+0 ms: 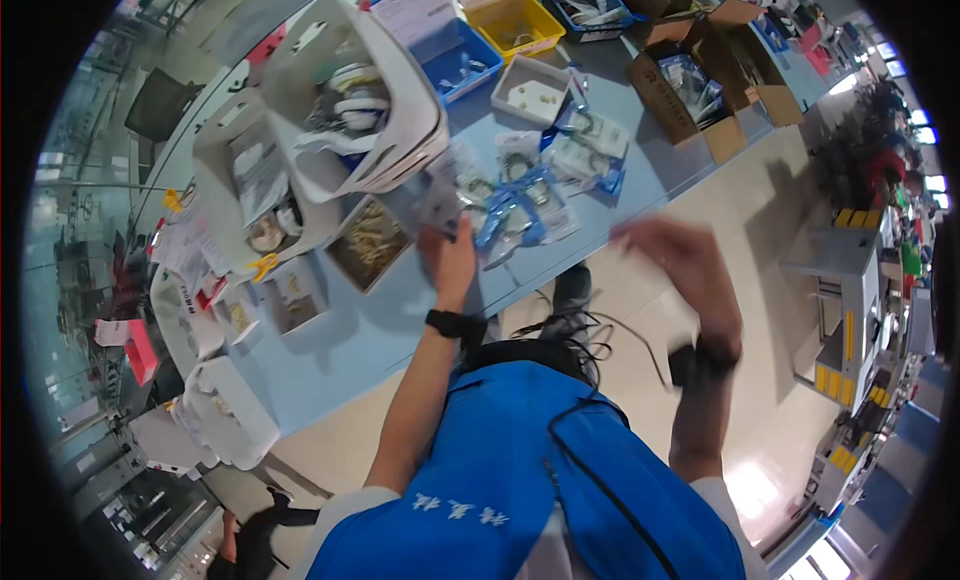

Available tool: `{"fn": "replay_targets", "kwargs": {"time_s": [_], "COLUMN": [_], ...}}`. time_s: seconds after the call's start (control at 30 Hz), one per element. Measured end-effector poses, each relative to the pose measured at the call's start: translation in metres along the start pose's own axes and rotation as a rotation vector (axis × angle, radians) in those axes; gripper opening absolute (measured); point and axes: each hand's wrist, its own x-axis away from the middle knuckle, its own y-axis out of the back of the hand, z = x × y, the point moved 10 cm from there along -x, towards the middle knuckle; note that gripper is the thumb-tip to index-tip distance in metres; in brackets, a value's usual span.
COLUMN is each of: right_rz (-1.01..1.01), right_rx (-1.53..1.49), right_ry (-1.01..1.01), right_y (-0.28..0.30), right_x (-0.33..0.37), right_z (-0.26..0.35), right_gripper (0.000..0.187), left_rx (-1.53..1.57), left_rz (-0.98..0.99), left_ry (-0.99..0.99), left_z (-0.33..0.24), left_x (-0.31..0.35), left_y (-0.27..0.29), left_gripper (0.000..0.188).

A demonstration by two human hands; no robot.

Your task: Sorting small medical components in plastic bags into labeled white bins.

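Note:
My left hand [449, 257] is over the blue-grey table, its fingers closed at the lower end of a clear plastic bag [438, 202]. Beside it, to the right, lies a loose pile of clear and blue plastic bags [525, 208], some with coiled cable-like pieces inside. My right hand [675, 252] is raised past the table's front edge, above the floor and apart from the bags. Motion smears its fingers, so I cannot make out their pose or anything in them.
Left of the bags stand large white bins [415, 130] and a small box of tan parts [368, 245]. A blue bin [458, 65], a yellow bin [515, 25] and a white tray [532, 92] stand farther back. An open cardboard box [665, 100] sits at the right.

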Motion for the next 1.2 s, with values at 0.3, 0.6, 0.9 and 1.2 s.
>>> {"fn": "replay_targets", "kwargs": {"time_s": [0.3, 0.6, 0.9, 1.2], "right_rz": [-0.145, -0.369, 0.128, 0.576], "right_rx": [0.158, -0.481, -0.57, -0.626], "right_ry": [-0.508, -0.146, -0.122, -0.21], "right_y": [0.089, 0.165, 0.062, -0.072], "right_x": [-0.207, -0.175, -0.176, -0.142], "right_z": [-0.293, -0.264, -0.166, -0.085], "right_gripper": [0.085, 0.05, 0.041, 0.031], "left_rx": [-0.34, 0.69, 1.153, 1.185], "left_rz": [-0.405, -0.07, 0.282, 0.412], "left_ry": [-0.028, 0.314, 0.407, 0.366], "left_z": [-0.056, -0.103, -0.157, -0.14], "left_x": [0.018, 0.058, 0.116, 0.118], "left_y": [0.022, 0.021, 0.011, 0.056], "left_gripper": [0.069, 0.045, 0.055, 0.05]}}
